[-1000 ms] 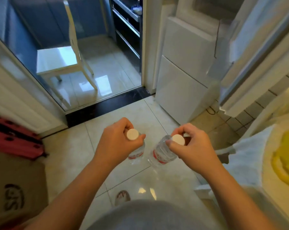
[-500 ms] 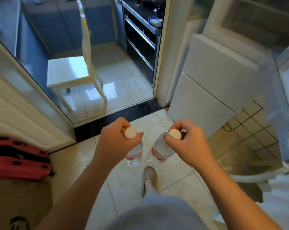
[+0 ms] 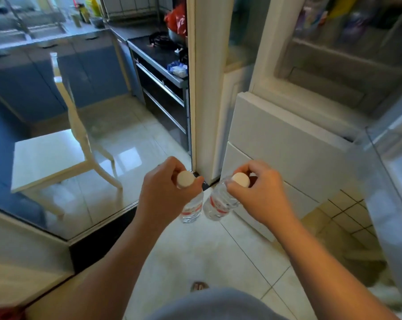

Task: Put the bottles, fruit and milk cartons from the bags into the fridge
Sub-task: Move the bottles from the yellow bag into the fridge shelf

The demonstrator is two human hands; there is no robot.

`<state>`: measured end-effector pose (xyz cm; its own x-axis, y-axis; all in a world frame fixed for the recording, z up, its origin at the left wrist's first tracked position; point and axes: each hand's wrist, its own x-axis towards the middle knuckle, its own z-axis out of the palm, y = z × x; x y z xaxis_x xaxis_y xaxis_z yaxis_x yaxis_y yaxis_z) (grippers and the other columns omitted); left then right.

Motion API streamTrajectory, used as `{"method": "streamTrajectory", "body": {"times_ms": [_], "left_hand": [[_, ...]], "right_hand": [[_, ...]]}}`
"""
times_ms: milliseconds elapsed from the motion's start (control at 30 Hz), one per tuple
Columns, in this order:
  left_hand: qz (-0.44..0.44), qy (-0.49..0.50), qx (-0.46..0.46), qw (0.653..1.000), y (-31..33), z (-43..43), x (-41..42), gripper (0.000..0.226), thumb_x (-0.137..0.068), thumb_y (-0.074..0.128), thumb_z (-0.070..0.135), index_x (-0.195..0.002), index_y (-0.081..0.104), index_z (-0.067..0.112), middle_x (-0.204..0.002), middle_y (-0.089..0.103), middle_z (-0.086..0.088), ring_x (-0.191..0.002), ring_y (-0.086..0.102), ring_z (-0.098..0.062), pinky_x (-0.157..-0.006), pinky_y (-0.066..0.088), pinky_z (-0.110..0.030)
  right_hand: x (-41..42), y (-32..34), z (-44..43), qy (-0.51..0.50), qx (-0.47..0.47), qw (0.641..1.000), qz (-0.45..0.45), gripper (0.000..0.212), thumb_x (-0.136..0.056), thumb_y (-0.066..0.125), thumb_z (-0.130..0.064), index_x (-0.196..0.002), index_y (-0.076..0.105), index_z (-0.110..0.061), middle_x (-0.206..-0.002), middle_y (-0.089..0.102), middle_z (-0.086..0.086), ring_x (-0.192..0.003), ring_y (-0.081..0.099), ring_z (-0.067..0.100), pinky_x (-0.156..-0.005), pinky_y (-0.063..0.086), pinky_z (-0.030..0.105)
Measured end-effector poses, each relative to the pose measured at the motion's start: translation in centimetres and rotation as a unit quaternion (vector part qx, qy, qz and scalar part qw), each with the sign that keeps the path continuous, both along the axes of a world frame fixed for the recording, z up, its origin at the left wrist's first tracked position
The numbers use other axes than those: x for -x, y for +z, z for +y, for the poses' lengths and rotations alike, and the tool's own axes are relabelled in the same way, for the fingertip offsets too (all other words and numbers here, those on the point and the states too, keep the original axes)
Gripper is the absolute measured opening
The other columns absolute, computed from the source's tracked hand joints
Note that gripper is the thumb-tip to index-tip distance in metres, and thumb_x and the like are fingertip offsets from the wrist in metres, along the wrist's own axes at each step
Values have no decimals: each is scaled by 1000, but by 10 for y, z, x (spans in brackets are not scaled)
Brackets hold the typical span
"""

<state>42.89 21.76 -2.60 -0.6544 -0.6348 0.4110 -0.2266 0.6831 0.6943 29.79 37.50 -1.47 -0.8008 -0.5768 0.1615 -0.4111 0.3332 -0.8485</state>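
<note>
Head view: two bottles hang side by side at the centre. The left bottle [image 3: 191, 207] is gripped at the neck by the left hand [image 3: 167, 190], and the right bottle [image 3: 216, 204] is pinched under its cap by the right hand [image 3: 260, 195], so both hands are clenched on their loads. Each bottle is small, clear plastic with a red-and-white label and a pale cap; the bodies nearly touch. The step in hand looks like the carry to the fridge [image 3: 287, 144], which stands at 1 o'clock with its upper compartment open and its door [image 3: 394, 204] swung out at 3 o'clock. Next, I judge, the hands must rise toward 1 o'clock to a shelf, or turn to the door rack, and set each bottle upright. A chair [image 3: 47, 158] stands at 9 o'clock behind glass.
</note>
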Motion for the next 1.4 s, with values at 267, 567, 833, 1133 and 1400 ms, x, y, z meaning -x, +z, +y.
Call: {"method": "streamTrajectory", "body": {"times_ms": [267,567,833,1133,1400], "left_hand": [[170,-130,67,975,45,-39,156,42,-87,64,51,-81,57,10,-70,54,11,-73,59,-3,-61,48,-9],[280,-239,96,925,146,-47,335,31,-87,72,38,-80,51,17,-69,48,20,-68,54,1,-60,39,-5],[350,-323,80,875,228,-48,484,31,-88,67,44,-82,54,16,-69,52,14,-69,54,-9,-56,44,-19],[314,-404,118,851,268,-48,638,41,-84,59,55,-77,50,15,-65,50,8,-61,47,-13,-55,39,-34],[138,-361,211,898,264,-50,718,53,-82,50,71,-83,58,18,-84,66,-9,-80,62,-33,-64,49,-42]], "right_hand": [[112,49,-9,-157,57,985,44,12,-75,76,-26,-81,67,-22,-86,65,-4,-79,62,17,-70,56,45],[222,133,5,-311,141,929,139,10,-77,78,-26,-79,69,-24,-82,67,-2,-75,63,15,-63,54,35],[326,206,0,-404,216,863,214,10,-76,78,-26,-77,68,-24,-73,66,-5,-67,63,11,-58,51,29],[456,239,-15,-453,176,836,254,9,-73,74,-25,-73,67,-19,-67,65,-5,-64,58,9,-57,46,28],[547,237,-20,-424,79,876,214,9,-77,74,-24,-77,73,-16,-71,69,0,-71,64,14,-62,50,34]]}}
